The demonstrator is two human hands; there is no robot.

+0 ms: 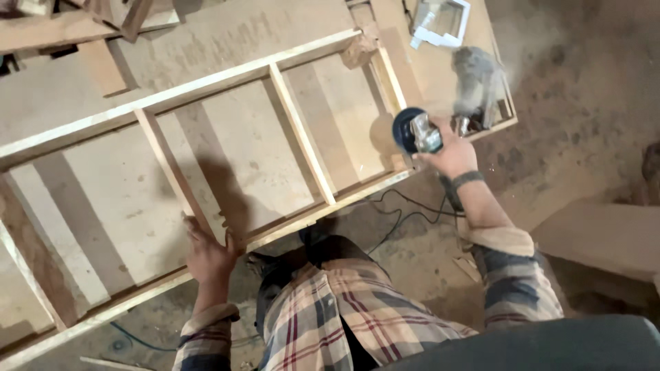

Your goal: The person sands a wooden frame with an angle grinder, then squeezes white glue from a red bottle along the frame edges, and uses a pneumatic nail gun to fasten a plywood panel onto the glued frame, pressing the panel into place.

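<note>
**Grinder at the frame's corner, other hand steadying the edge**

The right hand has its grip clamped around a handheld angle grinder, whose dark blue disc sits right at the near right corner of the wooden frame. A puff of sawdust hangs just above the tool. The left hand lies flat on the frame's near rail, fingers spread and pressed onto the wood, thumb hooked over the edge, closed on nothing. The frame is a long, ladder-like piece of pale timber with cross slats, lying slantwise on the desk. A black cable trails on the dusty floor below the right wrist. A white plastic part rests on the boards beyond the grinder.
</note>
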